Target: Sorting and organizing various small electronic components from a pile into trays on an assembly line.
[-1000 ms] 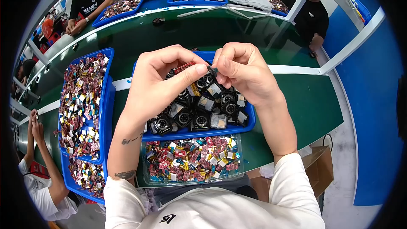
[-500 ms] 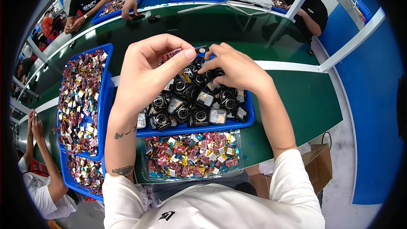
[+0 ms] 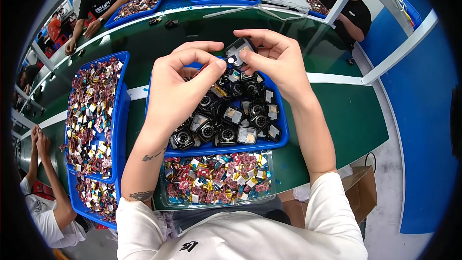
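Lettering in head view: pale print on the chest of a black shirt (image 3: 98, 6) upper left, small light mark on the dark shirt (image 3: 355, 14) upper right, dark logo on the wearer's white shirt (image 3: 240, 240). Ink marks on left forearm, too small to read. Can't make out any label on the loose parts.

Right hand (image 3: 279, 60): fingers gripping black case (image 3: 240, 50) by its edge, thumb across its face; case sits tilted over the far side of the middle tray (image 3: 260, 147). Left hand (image 3: 185, 74): fingers bent in toward thumb, thumb tip right by the case's lower corner, bit of red showing under the fingers. Can't tell if it grips anything.

Edges/room: middle tray full of black housings (image 3: 228, 113), near rim just beside clear tray (image 3: 273, 173) of red boards (image 3: 219, 178). Left tray (image 3: 119, 110), heaped with similar boards, stands across a narrow green gap. Widest green stretch of table (image 3: 341, 120) on this side runs right from middle tray to the curved table edge; carton (image 3: 363, 192) sits below that. White strip (image 3: 332, 78) bounds it behind; slanted post (image 3: 402, 45) rises at the right end.
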Action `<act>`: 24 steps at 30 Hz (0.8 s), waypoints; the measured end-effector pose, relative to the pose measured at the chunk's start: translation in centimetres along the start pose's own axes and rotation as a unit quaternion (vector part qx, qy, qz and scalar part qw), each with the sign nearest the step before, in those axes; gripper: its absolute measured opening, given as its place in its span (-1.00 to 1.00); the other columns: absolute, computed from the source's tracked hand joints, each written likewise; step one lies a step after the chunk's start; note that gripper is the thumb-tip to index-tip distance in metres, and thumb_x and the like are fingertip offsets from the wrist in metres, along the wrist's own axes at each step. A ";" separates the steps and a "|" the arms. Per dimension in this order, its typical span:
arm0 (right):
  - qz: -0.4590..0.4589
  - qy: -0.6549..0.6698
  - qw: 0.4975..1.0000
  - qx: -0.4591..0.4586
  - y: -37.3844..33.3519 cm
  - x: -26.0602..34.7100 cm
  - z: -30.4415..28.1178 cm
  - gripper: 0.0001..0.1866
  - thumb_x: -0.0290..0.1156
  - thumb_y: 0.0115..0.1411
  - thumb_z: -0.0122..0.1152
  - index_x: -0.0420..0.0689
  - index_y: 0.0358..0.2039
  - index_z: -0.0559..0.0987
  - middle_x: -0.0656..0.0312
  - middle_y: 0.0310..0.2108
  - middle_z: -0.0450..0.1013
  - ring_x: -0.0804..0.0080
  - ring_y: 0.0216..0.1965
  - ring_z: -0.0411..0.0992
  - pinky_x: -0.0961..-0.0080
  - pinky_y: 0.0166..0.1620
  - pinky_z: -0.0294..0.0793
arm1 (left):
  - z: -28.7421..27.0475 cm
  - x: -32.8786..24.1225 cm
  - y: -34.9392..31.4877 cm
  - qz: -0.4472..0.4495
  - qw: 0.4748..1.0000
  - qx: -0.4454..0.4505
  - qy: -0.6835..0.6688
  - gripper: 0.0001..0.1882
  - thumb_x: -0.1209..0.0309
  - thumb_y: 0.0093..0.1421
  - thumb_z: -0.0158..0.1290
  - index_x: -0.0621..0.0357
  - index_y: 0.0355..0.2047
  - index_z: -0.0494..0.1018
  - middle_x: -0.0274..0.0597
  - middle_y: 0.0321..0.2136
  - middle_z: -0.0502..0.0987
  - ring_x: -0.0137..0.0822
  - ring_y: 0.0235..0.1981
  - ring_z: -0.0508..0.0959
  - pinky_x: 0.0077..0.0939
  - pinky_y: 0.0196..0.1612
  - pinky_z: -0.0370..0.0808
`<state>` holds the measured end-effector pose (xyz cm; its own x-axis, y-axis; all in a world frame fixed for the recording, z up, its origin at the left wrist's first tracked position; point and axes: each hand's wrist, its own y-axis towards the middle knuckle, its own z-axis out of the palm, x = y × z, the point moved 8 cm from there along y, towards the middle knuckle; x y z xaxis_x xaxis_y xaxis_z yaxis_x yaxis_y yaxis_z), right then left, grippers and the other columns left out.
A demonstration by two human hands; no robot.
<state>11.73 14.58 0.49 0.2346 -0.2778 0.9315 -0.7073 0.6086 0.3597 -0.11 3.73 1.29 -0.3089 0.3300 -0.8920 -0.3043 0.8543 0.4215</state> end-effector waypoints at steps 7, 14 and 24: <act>-0.030 -0.003 0.999 -0.023 -1.1 1.3 1.7 -0.71 -0.56 0.09 0.22 -0.30 -0.14 0.53 0.18 -0.37 0.52 0.62 -0.43 0.49 0.71 -0.37 0.51 | -0.7 0.2 0.1 0.026 0.997 -0.066 0.042 -0.87 0.40 0.06 0.17 0.21 -0.48 0.60 -0.14 -0.19 0.58 -0.39 -0.14 0.49 -0.60 -0.29 0.44; -0.053 -0.034 0.997 -0.034 -1.5 1.5 2.1 -0.75 -0.57 0.08 0.23 -0.30 -0.18 0.55 0.22 -0.40 0.52 0.66 -0.44 0.49 0.75 -0.39 0.48 | -0.6 0.4 0.2 0.004 0.998 -0.059 0.033 -0.86 0.39 0.06 0.17 0.22 -0.47 0.61 -0.16 -0.23 0.60 -0.49 -0.28 0.49 -0.59 -0.29 0.42; -0.080 -0.058 0.993 -0.063 -1.7 2.1 2.3 -0.80 -0.55 0.10 0.23 -0.31 -0.24 0.57 0.22 -0.45 0.53 0.68 -0.49 0.48 0.77 -0.43 0.47 | -0.6 0.8 0.0 0.017 0.997 -0.074 0.018 -0.88 0.43 0.05 0.16 0.23 -0.45 0.61 -0.15 -0.29 0.61 -0.52 -0.31 0.49 -0.61 -0.25 0.42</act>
<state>11.89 11.23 1.68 0.2540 -0.4574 0.8522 -0.5756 0.6366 0.5132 -0.93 3.74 0.71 -0.3528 0.3408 -0.8714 -0.4227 0.7728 0.4734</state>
